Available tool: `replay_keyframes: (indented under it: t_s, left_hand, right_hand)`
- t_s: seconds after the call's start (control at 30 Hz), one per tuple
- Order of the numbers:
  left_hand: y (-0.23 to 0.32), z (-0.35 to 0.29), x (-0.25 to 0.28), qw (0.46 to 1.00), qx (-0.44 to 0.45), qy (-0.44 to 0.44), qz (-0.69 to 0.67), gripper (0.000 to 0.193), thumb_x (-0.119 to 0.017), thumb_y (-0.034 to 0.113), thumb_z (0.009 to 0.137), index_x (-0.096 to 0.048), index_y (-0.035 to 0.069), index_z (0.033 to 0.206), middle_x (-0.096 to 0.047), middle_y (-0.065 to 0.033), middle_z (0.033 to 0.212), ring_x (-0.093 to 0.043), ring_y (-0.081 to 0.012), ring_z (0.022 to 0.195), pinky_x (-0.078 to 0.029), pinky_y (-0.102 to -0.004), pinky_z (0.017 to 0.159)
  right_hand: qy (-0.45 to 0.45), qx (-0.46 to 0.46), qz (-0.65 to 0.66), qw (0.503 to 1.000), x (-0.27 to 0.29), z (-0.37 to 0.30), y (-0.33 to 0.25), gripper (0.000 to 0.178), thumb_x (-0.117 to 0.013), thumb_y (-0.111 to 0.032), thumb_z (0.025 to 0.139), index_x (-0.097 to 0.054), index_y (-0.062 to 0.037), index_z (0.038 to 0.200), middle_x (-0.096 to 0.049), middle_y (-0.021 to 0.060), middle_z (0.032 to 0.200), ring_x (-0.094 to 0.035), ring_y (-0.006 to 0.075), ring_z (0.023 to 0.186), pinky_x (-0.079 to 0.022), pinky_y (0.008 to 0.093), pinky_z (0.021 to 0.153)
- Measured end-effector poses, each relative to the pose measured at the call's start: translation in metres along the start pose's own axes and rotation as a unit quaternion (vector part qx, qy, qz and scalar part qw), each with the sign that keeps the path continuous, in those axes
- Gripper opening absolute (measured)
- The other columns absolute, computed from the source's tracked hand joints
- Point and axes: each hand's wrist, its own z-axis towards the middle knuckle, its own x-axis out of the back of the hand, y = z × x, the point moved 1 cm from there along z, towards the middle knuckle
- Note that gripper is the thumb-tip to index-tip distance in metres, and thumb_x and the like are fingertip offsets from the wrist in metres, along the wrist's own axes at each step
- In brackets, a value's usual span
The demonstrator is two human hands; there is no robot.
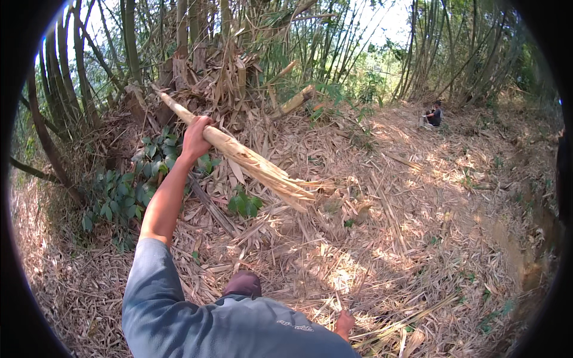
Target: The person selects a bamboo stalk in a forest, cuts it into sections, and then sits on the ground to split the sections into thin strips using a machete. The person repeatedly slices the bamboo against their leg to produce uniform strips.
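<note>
Ground: dry leaf litter (441, 238), with bamboo stems (130, 45) behind and a seated person (436, 115) far right. One pale wooden pole (250, 160), lower end splintered, slants above the litter. Left hand (196, 137): fingers wrap the pole firmly. Right hand (344, 323): low; finger opening and contents cannot be told.

One left hand (197, 138) and one right hand (344, 324) show, with one splintered pole (239, 152) and one seated person (435, 116); bamboo stems (131, 42) and dry leaves (447, 238) are too many to count.
</note>
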Motion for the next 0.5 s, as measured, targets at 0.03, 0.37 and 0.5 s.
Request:
replay_keyframes:
  t_s: [0.03, 0.37, 0.5]
  left_hand:
    - [0.000, -0.007, -0.002, 0.999, 0.015, 0.036, -0.019, 0.034, -0.070, 0.001, 0.070, -0.060, 0.005, 0.103, -0.063, -0.0158, 0.104, -0.059, -0.0383, 0.103, -0.048, -0.0416, 0.088]
    - [-0.025, 0.028, 0.113, 0.785, 0.162, 0.598, -0.028, 0.013, -0.072, 0.006, 0.081, -0.062, 0.001, 0.088, -0.067, -0.0094, 0.094, -0.063, -0.0207, 0.087, -0.053, -0.0394, 0.087]
    - [-0.017, -0.005, 0.215, 0.676, 0.119, 0.725, -0.049, 0.029, -0.081, 0.018, 0.072, -0.060, 0.002, 0.085, -0.064, -0.0104, 0.086, -0.063, -0.0235, 0.079, -0.055, -0.0392, 0.078]
  right_hand:
    - [0.035, -0.025, 0.023, 0.999, -0.002, 0.018, -0.005, 0.034, -0.067, -0.029, 0.075, -0.068, 0.0028, 0.085, -0.068, 0.0208, 0.080, -0.063, 0.0419, 0.081, -0.049, 0.0467, 0.076]
    - [0.009, 0.069, 0.110, 0.991, -0.086, 0.079, -0.105, 0.034, -0.068, -0.028, 0.076, -0.063, 0.0055, 0.074, -0.064, 0.0172, 0.067, -0.062, 0.0298, 0.062, -0.047, 0.0426, 0.062]
    - [-0.074, 0.056, 0.037, 0.995, -0.097, 0.083, -0.160, 0.034, -0.069, -0.028, 0.074, -0.063, 0.0050, 0.075, -0.065, 0.0153, 0.066, -0.061, 0.0258, 0.059, -0.048, 0.0409, 0.062]
